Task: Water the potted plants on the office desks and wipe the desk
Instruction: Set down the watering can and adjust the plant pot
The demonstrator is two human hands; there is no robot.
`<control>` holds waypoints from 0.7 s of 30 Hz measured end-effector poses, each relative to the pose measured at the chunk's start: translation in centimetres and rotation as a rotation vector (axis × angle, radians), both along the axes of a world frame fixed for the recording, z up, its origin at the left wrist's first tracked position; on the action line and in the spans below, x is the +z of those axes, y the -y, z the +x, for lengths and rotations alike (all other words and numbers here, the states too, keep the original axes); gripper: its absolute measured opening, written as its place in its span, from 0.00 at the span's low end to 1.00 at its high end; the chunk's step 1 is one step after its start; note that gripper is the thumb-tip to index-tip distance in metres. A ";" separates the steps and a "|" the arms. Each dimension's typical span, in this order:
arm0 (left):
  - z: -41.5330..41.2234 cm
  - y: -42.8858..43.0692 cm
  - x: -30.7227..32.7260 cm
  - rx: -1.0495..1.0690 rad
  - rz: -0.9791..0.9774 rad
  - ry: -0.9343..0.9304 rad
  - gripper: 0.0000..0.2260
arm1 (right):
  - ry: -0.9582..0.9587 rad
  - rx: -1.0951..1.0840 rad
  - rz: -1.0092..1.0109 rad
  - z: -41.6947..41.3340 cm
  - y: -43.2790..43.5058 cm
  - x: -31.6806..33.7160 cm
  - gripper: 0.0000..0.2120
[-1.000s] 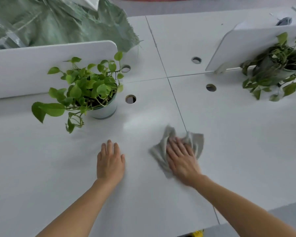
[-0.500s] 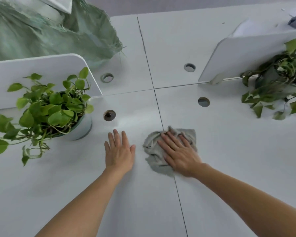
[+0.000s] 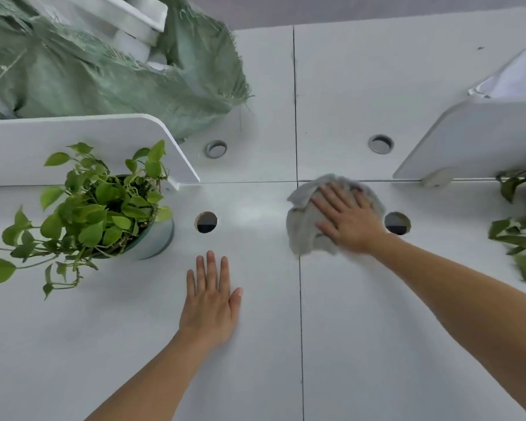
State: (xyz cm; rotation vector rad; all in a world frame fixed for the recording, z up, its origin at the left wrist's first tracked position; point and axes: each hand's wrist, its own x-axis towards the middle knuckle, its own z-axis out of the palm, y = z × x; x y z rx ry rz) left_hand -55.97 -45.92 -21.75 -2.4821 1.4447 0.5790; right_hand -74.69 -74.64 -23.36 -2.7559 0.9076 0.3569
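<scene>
At the left of the frame we see the potted plant (image 3: 104, 208) standing upright on the desk (image 3: 73, 344), just in front of the white divider panel (image 3: 58, 147), its vines trailing toward the left edge. Whether we have watered it we cannot tell; no watering can or bottle is in view and the soil is hidden under the leaves. Behind the panel, in the upper left, lies a green sack (image 3: 119, 74).

Lower centre, our left hand (image 3: 210, 305) lies flat on the desk, fingers spread and holding nothing, just below a round cable hole (image 3: 206, 222). We judge that it is only bracing us.

Right of the centre seam, our right hand (image 3: 349, 217) presses palm-down on the grey cloth (image 3: 304, 226), fingers spread over it rather than curled around it. The cloth is bunched against the desk near the back seam, just left of a second cable hole (image 3: 397, 223). A faint sheen on the surface between the two holes may be a wiped patch, though we cannot be sure.

At the far right edge a second plant (image 3: 520, 226) shows only partly, beneath another panel (image 3: 474, 138).

We judge the wiping to be under way around the middle. The near desk and both outer sides likely remain.
</scene>
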 end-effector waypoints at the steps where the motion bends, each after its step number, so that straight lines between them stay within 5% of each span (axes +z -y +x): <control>1: 0.1 0.1 0.0 0.003 0.009 -0.009 0.37 | -0.016 -0.159 -0.025 -0.2 1.8 0.2 0.35; 4: 0.7 0.3 0.1 0.009 0.028 -0.010 0.35 | 0.054 -0.388 0.016 2.4 0.8 -0.5 0.31; 7: 0.7 0.1 0.3 0.019 0.066 -0.003 0.31 | 0.090 -0.086 -0.003 1.9 -9.2 -1.1 0.29; 11: 0.9 0.7 0.6 0.025 0.092 0.007 0.30 | 0.032 0.298 0.073 -8.6 -15.4 -0.6 0.30; 13: 0.4 1.0 1.2 0.049 0.105 -0.024 0.31 | -0.021 0.126 -0.027 -13.8 -11.9 -0.2 0.35; 15: -0.4 1.3 1.8 0.083 0.074 -0.087 0.30 | -0.079 -0.270 0.023 -16.4 -8.2 0.6 0.41; 17: -2.1 1.1 2.0 0.077 -0.012 -0.129 0.27 | -0.093 -0.560 0.079 -15.5 -8.6 1.0 0.39; 19: -4.5 0.5 2.0 0.044 -0.091 -0.139 0.25 | -0.088 -0.569 0.106 -12.8 -13.9 0.7 0.34; 21: -7.2 0.1 1.9 0.001 -0.131 -0.141 0.24 | -0.010 -0.334 0.054 -12.3 -21.2 0.3 0.32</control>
